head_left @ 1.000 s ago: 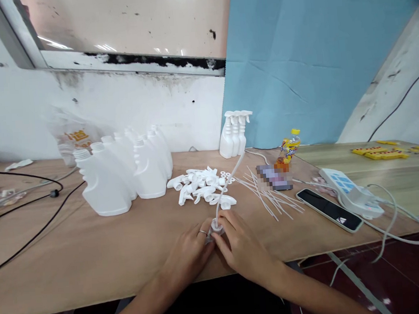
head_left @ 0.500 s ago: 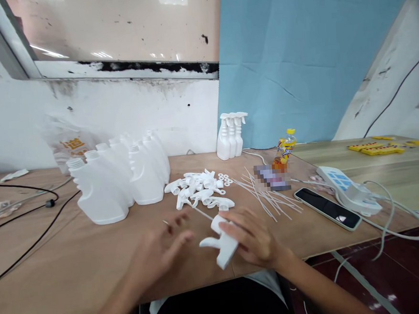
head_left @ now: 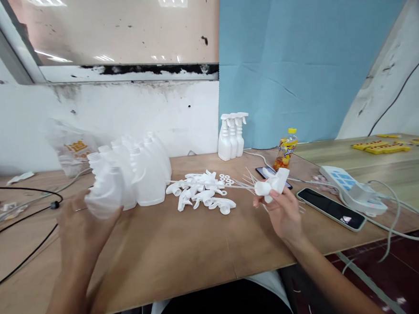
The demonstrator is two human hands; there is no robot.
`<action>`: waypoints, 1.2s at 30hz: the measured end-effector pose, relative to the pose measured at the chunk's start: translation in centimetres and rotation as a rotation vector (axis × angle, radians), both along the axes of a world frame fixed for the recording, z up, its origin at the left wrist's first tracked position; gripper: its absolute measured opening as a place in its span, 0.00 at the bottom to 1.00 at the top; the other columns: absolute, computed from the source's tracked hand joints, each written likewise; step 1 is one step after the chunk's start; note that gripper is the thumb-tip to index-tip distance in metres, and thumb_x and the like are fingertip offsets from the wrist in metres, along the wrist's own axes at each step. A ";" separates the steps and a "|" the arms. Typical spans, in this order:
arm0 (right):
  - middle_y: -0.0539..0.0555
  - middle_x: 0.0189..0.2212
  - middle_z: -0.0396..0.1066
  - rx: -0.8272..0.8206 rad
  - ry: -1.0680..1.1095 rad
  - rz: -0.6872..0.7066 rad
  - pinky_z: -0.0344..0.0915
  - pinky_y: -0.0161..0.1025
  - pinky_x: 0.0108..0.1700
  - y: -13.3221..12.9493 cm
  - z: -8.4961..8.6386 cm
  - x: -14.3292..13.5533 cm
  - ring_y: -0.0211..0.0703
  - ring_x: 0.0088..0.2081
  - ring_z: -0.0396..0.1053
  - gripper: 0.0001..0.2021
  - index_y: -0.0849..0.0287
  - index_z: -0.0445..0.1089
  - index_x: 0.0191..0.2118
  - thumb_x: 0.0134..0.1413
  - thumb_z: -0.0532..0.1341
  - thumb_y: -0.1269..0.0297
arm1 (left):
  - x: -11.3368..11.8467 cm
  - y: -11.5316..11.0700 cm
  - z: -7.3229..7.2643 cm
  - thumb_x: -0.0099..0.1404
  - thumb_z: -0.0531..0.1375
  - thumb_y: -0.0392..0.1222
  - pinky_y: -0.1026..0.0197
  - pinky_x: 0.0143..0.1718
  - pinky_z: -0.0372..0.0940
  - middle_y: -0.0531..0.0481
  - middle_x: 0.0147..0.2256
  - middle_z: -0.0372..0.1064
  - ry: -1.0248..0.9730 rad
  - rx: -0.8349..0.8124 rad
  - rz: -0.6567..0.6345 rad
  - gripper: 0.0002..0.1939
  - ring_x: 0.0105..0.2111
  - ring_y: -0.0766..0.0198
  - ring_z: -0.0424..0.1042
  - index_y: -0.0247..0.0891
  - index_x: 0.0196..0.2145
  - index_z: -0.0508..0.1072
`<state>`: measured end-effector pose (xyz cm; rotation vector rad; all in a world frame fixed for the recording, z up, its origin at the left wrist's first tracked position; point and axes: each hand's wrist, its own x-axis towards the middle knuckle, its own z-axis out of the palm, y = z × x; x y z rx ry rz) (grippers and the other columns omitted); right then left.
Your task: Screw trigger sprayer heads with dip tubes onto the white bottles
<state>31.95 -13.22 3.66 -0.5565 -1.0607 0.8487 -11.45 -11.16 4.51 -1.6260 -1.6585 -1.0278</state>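
As the left hand grips a bottle, another contains amber liquid.

Wht btl, blurred, held L, wht spray head, tilted, held R

Phone laid by the tabletop's front edge at right, power strip set just beside it, drink bottle stood near the back edge, blue cloth hung behind, bag placed left along the back edge, yellow packs laid beyond the right edge
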 end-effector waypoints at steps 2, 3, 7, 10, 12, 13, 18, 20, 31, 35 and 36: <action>0.54 0.37 0.73 0.003 0.067 0.013 0.69 0.43 0.31 -0.1 0.5 0.4 0.44 0.31 0.71 0.09 0.57 0.73 0.41 0.57 0.62 0.61 | 1.7 -1.0 0.3 0.61 0.65 0.52 0.40 0.60 0.55 0.32 0.60 0.59 0.065 0.014 0.028 0.35 0.60 0.39 0.60 0.33 0.60 0.60; 0.54 0.36 0.72 0.006 0.079 0.009 0.68 0.42 0.30 -0.1 0.7 0.7 0.43 0.30 0.70 0.09 0.57 0.72 0.41 0.56 0.62 0.60 | 2.6 -1.4 0.4 0.62 0.65 0.51 0.40 0.61 0.54 0.32 0.61 0.57 0.099 0.025 0.019 0.34 0.61 0.39 0.58 0.34 0.60 0.61; 0.53 0.37 0.71 0.011 0.041 -0.049 0.67 0.42 0.29 0.0 0.9 1.4 0.42 0.28 0.66 0.09 0.55 0.70 0.40 0.55 0.61 0.60 | 5.4 -2.3 0.2 0.62 0.66 0.45 0.40 0.60 0.55 0.32 0.62 0.57 0.135 0.038 -0.083 0.31 0.62 0.40 0.58 0.38 0.60 0.61; 0.54 0.38 0.70 0.005 0.033 -0.074 0.66 0.41 0.28 0.2 0.7 1.6 0.42 0.28 0.66 0.10 0.56 0.70 0.41 0.54 0.61 0.59 | 6.1 -2.3 -0.1 0.62 0.65 0.43 0.40 0.62 0.54 0.33 0.62 0.56 0.134 0.026 -0.120 0.32 0.63 0.41 0.57 0.39 0.61 0.60; 0.54 0.38 0.70 -0.003 0.043 -0.068 0.65 0.41 0.28 0.3 0.6 1.6 0.42 0.28 0.66 0.09 0.56 0.70 0.41 0.54 0.62 0.60 | 6.2 -2.4 -0.1 0.63 0.65 0.42 0.40 0.63 0.53 0.34 0.63 0.56 0.147 0.021 -0.132 0.31 0.63 0.42 0.57 0.40 0.61 0.59; 0.54 0.38 0.69 -0.009 0.041 -0.068 0.65 0.41 0.28 0.3 0.5 1.6 0.42 0.28 0.67 0.09 0.56 0.70 0.40 0.54 0.62 0.60 | 6.3 -2.5 0.0 0.63 0.65 0.42 0.40 0.63 0.53 0.34 0.63 0.56 0.153 0.024 -0.141 0.32 0.63 0.42 0.57 0.41 0.61 0.59; 0.52 0.34 0.70 -0.015 -0.032 -0.082 0.65 0.41 0.29 0.3 0.3 1.4 0.41 0.26 0.67 0.09 0.57 0.71 0.40 0.54 0.63 0.59 | 7.7 -3.2 0.0 0.61 0.65 0.40 0.37 0.62 0.52 0.36 0.64 0.55 0.177 0.025 -0.217 0.37 0.64 0.39 0.55 0.46 0.64 0.56; 0.52 0.33 0.72 -0.036 -0.056 -0.058 0.66 0.41 0.31 0.3 -0.1 1.2 0.42 0.26 0.68 0.10 0.57 0.72 0.40 0.54 0.65 0.60 | 8.9 -3.8 -0.1 0.60 0.65 0.40 0.35 0.63 0.50 0.37 0.64 0.54 0.220 -0.001 -0.292 0.38 0.64 0.39 0.54 0.48 0.65 0.56; 0.52 0.29 0.76 -0.131 -0.470 0.235 0.70 0.46 0.42 -0.8 -1.1 -1.1 0.49 0.33 0.75 0.17 0.57 0.65 0.51 0.61 0.63 0.55 | 13.1 -4.6 -1.5 0.58 0.62 0.40 0.33 0.61 0.50 0.38 0.64 0.54 0.324 -0.219 -0.608 0.38 0.62 0.39 0.57 0.50 0.66 0.60; 0.51 0.29 0.77 -0.112 -0.602 0.263 0.71 0.47 0.43 -1.0 -1.2 -1.3 0.49 0.35 0.76 0.20 0.56 0.60 0.55 0.62 0.62 0.55 | 12.5 -4.5 -1.7 0.58 0.62 0.39 0.33 0.60 0.50 0.38 0.64 0.55 0.338 -0.218 -0.629 0.37 0.62 0.38 0.57 0.50 0.65 0.62; 0.50 0.28 0.76 -0.122 -0.619 0.249 0.71 0.46 0.42 -1.1 -1.3 -1.3 0.48 0.34 0.76 0.20 0.56 0.60 0.54 0.62 0.62 0.55 | 12.4 -4.5 -1.7 0.57 0.62 0.38 0.33 0.60 0.50 0.38 0.64 0.55 0.346 -0.212 -0.637 0.37 0.62 0.38 0.57 0.50 0.65 0.62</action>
